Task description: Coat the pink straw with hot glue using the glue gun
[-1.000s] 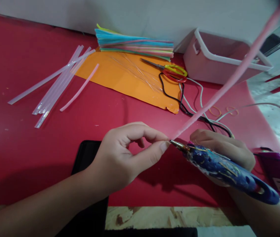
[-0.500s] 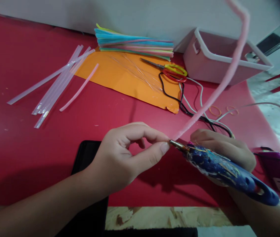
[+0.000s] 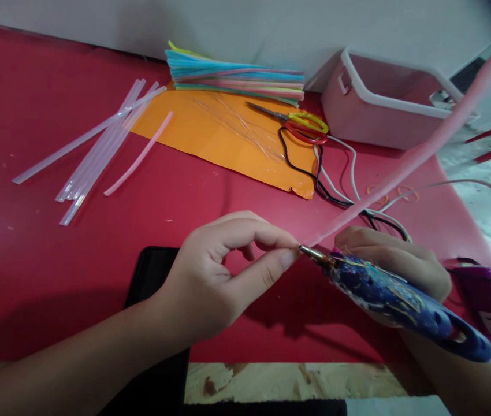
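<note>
Evidently at a gluing step, the left hand [image 3: 215, 271] keeps a pinching grip on one end of a fuzzy pink stem [image 3: 410, 164] above the red table [image 3: 76, 254], while the right hand [image 3: 395, 260] grasps a blue glue gun [image 3: 388, 294], nozzle [image 3: 313, 255] close beside, so the next move needs steadiness.

Pink fuzzy stem [image 3: 419, 156] — straight again, upper part farther right

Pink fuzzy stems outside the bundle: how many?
2: a long stem pinched by the left hand, a short stem lying beside the clear sticks. The pink bin could hide more.
</note>
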{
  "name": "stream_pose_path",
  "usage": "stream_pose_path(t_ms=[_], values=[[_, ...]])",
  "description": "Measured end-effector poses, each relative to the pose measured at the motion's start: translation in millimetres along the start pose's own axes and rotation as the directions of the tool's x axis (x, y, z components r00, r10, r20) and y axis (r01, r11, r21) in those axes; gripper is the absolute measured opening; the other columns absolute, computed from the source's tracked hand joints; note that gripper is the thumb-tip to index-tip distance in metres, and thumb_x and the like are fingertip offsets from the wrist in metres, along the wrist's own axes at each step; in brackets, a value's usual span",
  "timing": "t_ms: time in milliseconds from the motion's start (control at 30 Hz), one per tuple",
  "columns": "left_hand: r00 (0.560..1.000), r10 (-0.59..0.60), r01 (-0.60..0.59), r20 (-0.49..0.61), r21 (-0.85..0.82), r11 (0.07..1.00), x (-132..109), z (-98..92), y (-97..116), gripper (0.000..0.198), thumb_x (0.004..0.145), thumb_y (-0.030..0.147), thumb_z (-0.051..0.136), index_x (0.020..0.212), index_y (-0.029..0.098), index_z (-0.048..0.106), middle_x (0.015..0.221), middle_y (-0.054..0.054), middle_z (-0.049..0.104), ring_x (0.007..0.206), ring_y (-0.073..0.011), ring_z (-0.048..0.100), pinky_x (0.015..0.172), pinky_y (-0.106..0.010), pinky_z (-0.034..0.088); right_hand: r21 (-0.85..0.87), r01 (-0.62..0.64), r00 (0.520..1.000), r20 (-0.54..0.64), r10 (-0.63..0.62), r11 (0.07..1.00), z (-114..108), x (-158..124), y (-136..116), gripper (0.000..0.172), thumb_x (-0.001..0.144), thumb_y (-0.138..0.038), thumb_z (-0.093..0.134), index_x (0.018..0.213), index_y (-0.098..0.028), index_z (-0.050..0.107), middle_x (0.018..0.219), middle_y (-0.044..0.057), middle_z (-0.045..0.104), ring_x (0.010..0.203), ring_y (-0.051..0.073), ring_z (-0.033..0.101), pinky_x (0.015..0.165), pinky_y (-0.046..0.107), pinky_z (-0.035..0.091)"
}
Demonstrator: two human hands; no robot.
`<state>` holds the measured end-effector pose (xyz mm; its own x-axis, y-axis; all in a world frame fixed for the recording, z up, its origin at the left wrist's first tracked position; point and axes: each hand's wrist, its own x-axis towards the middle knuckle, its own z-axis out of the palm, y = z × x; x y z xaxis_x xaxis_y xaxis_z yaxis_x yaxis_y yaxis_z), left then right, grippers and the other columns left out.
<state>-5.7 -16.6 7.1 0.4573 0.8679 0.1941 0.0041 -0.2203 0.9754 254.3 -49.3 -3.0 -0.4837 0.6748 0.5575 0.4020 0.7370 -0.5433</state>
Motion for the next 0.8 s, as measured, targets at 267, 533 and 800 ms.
stream_pose_path(t_ms=[267,533,800], values=[[1.0,-0.016,0.016,-0.004,-0.014,1.0,-1.2,-0.2,-0.2,0.008,0.092,0.014,0.069,0.087,0.019,0.072,0.082,0.002,0.071,0.072,-0.0097,0.062,0.069,-0.022,0.052,-0.023,0.013,1.0,0.007,-0.012,1.0,-3.4,-0.4,3.0,0.013,0.101,-0.026,0.058,0.101,-0.019,0.069,0.076,0.007,0.067,0.064,0.02,0.069,0.057,0.031,0.058],[1.0,-0.009,0.009,-0.014,-0.007,1.0,-4.0,0.3,-4.3,0.007,0.092,0.015,0.069,0.088,0.02,0.072,0.084,0.001,0.072,0.076,-0.0118,0.065,0.072,-0.025,0.054,-0.008,-0.006,1.0,0.021,0.006,1.0,-5.5,-10.9,7.5,0.026,0.086,0.002,0.063,0.105,-0.015,0.067,0.082,0.007,0.068,0.07,0.018,0.068,0.061,0.029,0.057],[0.998,-0.047,0.048,-0.047,0.014,0.999,-2.1,2.7,-1.3,0.008,0.09,0.015,0.069,0.084,0.02,0.072,0.081,0.002,0.072,0.072,-0.0103,0.064,0.068,-0.023,0.053,-0.003,-0.083,0.997,-0.007,0.083,0.997,-7.9,-19.6,8.9,0.036,0.083,0.003,0.065,0.109,-0.02,0.067,0.083,0.007,0.069,0.07,0.02,0.068,0.061,0.031,0.057]])
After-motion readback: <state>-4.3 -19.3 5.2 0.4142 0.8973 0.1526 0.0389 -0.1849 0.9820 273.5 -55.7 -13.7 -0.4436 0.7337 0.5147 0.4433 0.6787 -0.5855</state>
